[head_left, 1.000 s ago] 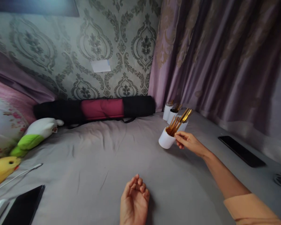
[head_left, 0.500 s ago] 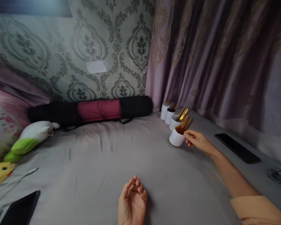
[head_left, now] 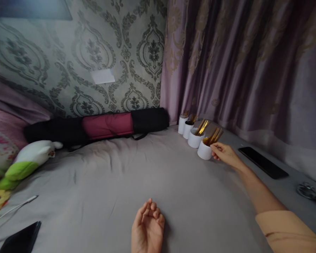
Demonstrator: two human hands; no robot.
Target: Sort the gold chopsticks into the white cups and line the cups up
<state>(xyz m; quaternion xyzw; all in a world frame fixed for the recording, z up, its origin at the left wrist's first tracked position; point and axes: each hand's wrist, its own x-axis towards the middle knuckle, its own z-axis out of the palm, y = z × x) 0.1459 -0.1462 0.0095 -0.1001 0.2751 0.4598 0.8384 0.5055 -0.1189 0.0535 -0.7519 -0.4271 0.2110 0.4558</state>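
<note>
My right hand (head_left: 225,154) pinches the right side of the rim of a short white cup (head_left: 204,152), which holds a bunch of gold sticks (head_left: 216,134). This cup is the nearest of a row at the right. Behind it stand another white cup with gold sticks (head_left: 195,140), a white cup with a dark inside (head_left: 188,131) and a taller white cup (head_left: 182,126) with thin sticks. At the bottom middle, my left hand (head_left: 149,226) rests palm up on the grey sheet (head_left: 116,189), its fingers loosely curled and nothing in them.
A long black and maroon bag (head_left: 106,125) lies along the wall. To the right are a black phone (head_left: 263,162) and a dark metal object (head_left: 309,191). On the left lie plush toys (head_left: 26,161), a white cable (head_left: 18,207) and a black flat device (head_left: 22,239).
My right hand has shifted the nearest cup to the right and slightly back, next to the row. My left hand has stayed almost still. The view has turned a little.
</note>
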